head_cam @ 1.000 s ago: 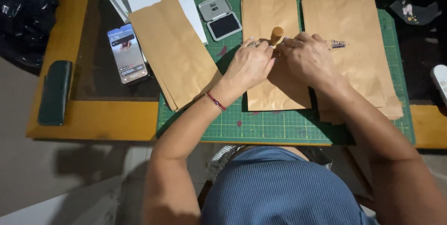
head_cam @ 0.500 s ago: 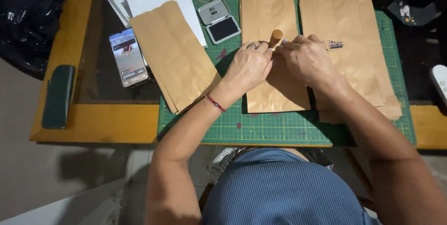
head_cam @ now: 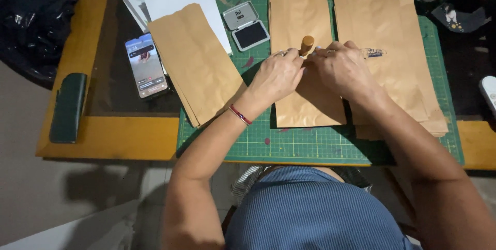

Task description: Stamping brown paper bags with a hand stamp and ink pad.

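Both hands (head_cam: 315, 71) grip a wooden stamp (head_cam: 307, 43) on the middle brown bag (head_cam: 302, 22).

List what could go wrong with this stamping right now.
The middle paper bag lies loose on the green cutting mat; pressing the wooden-handled stamp with both the left hand and the right hand might shift it and smear the print. The open ink pad sits close and could mark a bag.
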